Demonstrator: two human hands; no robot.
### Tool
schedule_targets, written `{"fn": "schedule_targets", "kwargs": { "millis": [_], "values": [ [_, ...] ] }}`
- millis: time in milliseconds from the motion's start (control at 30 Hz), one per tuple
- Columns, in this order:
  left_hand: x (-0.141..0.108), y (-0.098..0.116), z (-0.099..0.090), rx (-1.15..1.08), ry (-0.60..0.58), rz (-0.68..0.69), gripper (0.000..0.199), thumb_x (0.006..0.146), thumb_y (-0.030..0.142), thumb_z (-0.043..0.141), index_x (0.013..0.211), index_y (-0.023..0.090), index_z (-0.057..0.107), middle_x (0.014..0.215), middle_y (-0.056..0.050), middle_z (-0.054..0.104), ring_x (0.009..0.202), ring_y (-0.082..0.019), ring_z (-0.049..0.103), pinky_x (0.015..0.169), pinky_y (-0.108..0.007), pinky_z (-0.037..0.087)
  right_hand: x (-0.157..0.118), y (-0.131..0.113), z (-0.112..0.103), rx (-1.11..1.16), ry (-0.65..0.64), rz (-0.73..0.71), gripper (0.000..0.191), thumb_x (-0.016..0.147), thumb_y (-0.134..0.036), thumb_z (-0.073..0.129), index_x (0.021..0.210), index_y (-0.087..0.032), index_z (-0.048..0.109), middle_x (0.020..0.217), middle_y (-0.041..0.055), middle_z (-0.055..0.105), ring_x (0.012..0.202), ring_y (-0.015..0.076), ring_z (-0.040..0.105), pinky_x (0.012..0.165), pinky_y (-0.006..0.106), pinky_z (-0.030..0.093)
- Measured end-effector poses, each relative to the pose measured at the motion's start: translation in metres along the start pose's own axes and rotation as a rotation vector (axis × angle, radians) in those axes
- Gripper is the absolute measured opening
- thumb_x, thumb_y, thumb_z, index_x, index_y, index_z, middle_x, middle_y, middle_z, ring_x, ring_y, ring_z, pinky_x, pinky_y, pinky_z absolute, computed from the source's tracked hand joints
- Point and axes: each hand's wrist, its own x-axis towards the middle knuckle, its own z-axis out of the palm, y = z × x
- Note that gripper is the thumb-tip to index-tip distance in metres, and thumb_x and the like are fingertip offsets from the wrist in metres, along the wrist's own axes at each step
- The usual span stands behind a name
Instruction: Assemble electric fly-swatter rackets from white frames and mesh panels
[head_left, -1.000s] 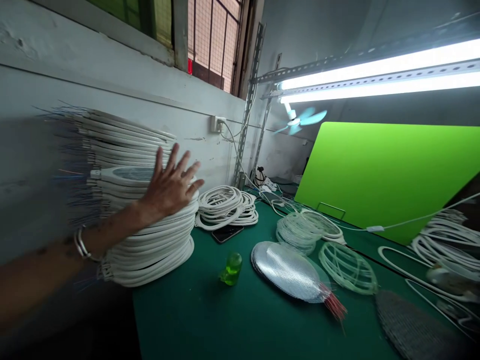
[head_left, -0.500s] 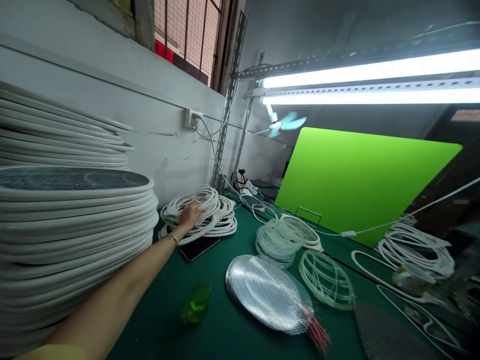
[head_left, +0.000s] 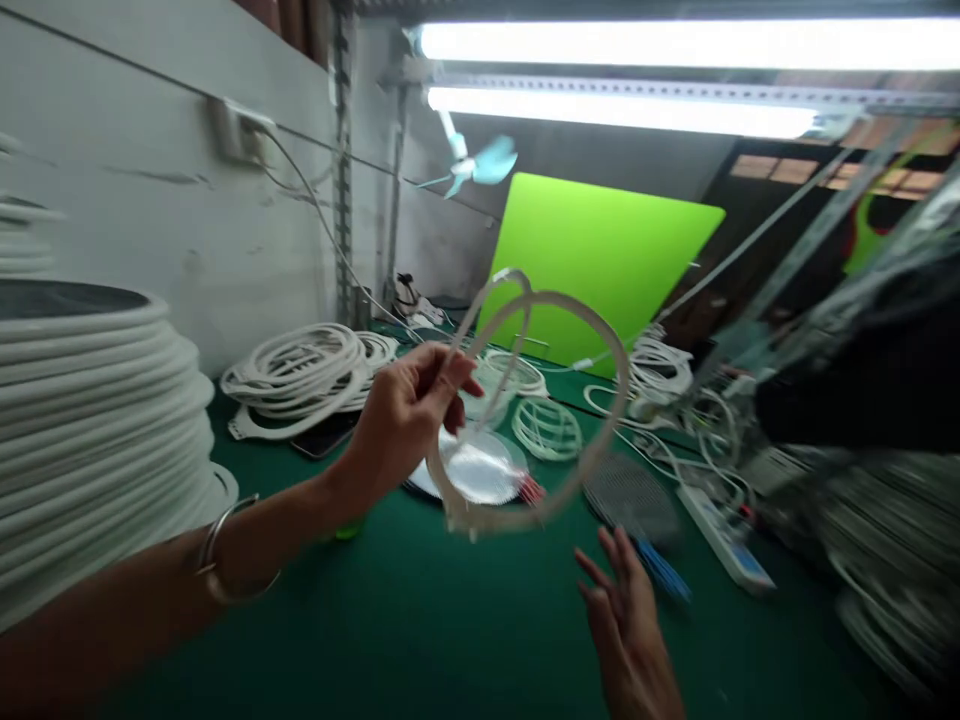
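My left hand [head_left: 412,410] is closed on white plastic ring frames [head_left: 615,370], raised above the table; they look like two hoops, blurred by motion. My right hand [head_left: 626,610] is open, fingers apart, below and to the right of the hoops. Behind my left hand lies a pile of similar white ring frames [head_left: 300,370] against the wall. Seen partly through the hoops is a stack of oval silver mesh sheets [head_left: 480,470] with red strands at one end. A dark mesh oval [head_left: 634,495] with blue strands [head_left: 664,570] lies beyond my right hand.
A tall stack of white-rimmed frames [head_left: 97,400] stands at the left. Pale green rings [head_left: 547,430] lie mid-table. A power strip [head_left: 724,540] with cables is at the right, near more stacked frames [head_left: 892,540]. A green board [head_left: 600,270] stands behind.
My left hand has come away from the pile by the wall, lifting the white hoops toward the middle. My right hand has entered the view. The camera has turned right.
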Motion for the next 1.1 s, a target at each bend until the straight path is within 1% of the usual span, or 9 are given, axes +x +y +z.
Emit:
{"fn": "schedule_targets", "kwargs": {
  "millis": [67,167,300,400,533,667,767,900,1100],
  "values": [
    [-0.042,0.013,0.021,-0.285,-0.213,-0.219,0.036,0.093,0.049,0.052,0.094,0.015,0.064,0.083,-0.005,0.070,0.058,-0.012,0.063,0.057,-0.023,0.053,-0.008,-0.010,-0.003,0.006,0.102,-0.058,0.074,0.086,-0.071,0.043,0.138,-0.020,0.047,0.115,0.0127,0.068,0.091,0.0277,0.069,0.070,0.034,0.057],
    [-0.092,-0.007,0.031,-0.494,-0.333,-0.541,0.040,0.093,0.052,0.050,0.105,0.015,0.062,0.101,-0.010,0.072,0.078,-0.020,0.071,0.073,-0.033,0.058,-0.029,-0.007,-0.017,0.042,0.209,0.026,0.073,0.086,-0.072,0.043,0.132,-0.017,0.050,0.072,0.0046,0.071,0.053,0.0196,0.064,0.048,0.027,0.052],
    [-0.131,-0.071,0.010,-0.244,-0.412,-0.760,0.049,0.090,0.062,0.045,0.095,0.015,0.058,0.076,-0.006,0.071,0.052,-0.017,0.064,0.055,-0.028,0.052,-0.054,0.038,-0.067,0.019,0.171,0.160,0.069,0.079,-0.072,0.053,0.119,-0.015,0.057,0.046,-0.0047,0.055,0.026,0.0104,0.037,0.028,0.020,0.028],
    [-0.150,-0.109,-0.018,0.061,-0.491,-0.815,0.050,0.089,0.064,0.039,0.092,0.017,0.056,0.060,-0.001,0.065,0.037,-0.014,0.052,0.043,-0.024,0.041,-0.064,0.081,-0.101,-0.105,0.098,0.268,0.062,0.079,-0.070,0.052,0.111,-0.018,0.062,0.040,-0.0047,0.050,0.024,0.0103,0.032,0.028,0.021,0.025],
    [-0.169,-0.122,-0.037,0.685,-0.466,-0.670,0.047,0.094,0.055,0.027,0.103,0.021,0.057,0.069,-0.004,0.068,0.052,-0.023,0.063,0.050,-0.030,0.045,-0.075,0.108,-0.110,-0.364,0.045,0.391,0.067,0.081,-0.073,0.047,0.118,-0.018,0.060,0.051,0.0010,0.059,0.038,0.0187,0.053,0.038,0.028,0.040],
    [-0.190,-0.108,-0.031,1.104,-0.294,-0.226,0.062,0.095,0.055,0.027,0.133,0.013,0.052,0.135,-0.021,0.054,0.116,-0.041,0.056,0.083,-0.052,0.050,-0.096,0.109,-0.091,-0.718,0.160,0.315,0.095,0.075,-0.080,0.048,0.147,-0.019,0.038,0.117,0.0202,0.064,0.085,0.0385,0.068,0.061,0.048,0.056],
    [-0.213,-0.099,-0.015,1.018,-0.494,0.158,0.060,0.093,0.057,0.039,0.148,0.032,0.035,0.157,-0.003,0.029,0.143,-0.037,0.025,0.111,-0.056,0.028,-0.115,0.118,-0.069,-0.930,0.235,-0.033,0.090,0.072,-0.079,0.054,0.145,-0.028,0.043,0.149,0.0146,0.040,0.130,0.0505,0.038,0.096,0.072,0.035],
    [-0.234,-0.100,0.017,0.749,-0.985,0.399,0.055,0.101,0.046,0.033,0.150,0.045,0.010,0.156,0.011,0.027,0.143,-0.021,0.029,0.119,-0.040,0.019,-0.129,0.134,-0.029,-1.029,0.009,-0.250,0.048,0.090,-0.060,0.047,0.137,-0.053,0.041,0.148,-0.0045,0.041,0.138,0.0447,0.025,0.101,0.079,0.013],
    [-0.237,-0.113,0.065,0.826,-0.732,0.422,0.063,0.102,0.046,0.031,0.153,0.026,0.001,0.157,0.000,0.026,0.143,-0.019,0.029,0.118,-0.034,0.020,-0.126,0.131,0.016,-1.108,0.054,-0.314,0.049,0.096,-0.048,0.043,0.140,-0.058,0.026,0.149,-0.0054,0.035,0.137,0.0402,0.032,0.103,0.077,0.015]
  ]
}}
